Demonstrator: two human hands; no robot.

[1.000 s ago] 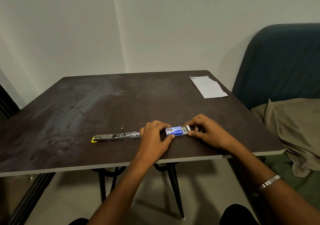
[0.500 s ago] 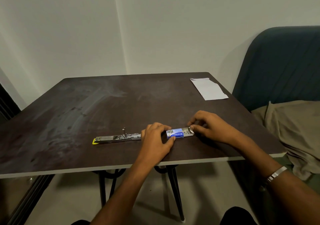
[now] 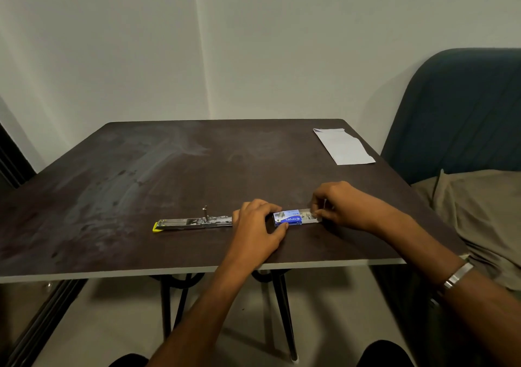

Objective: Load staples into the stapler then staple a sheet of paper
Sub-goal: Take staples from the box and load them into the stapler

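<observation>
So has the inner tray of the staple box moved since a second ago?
Yes. The tray has slid rightward out of the blue sleeve, toward the right hand, while the opened stapler keeps its place left of the box.

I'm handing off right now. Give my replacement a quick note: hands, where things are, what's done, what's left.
Left hand holds the blue staple box down by its sleeve.
Right hand pinches at the tray slid out of the box's right end.
Stapler lies opened flat to the left of the box; paper sits at the table's far right corner.
Left: take out staples, load, close, staple the paper.
</observation>
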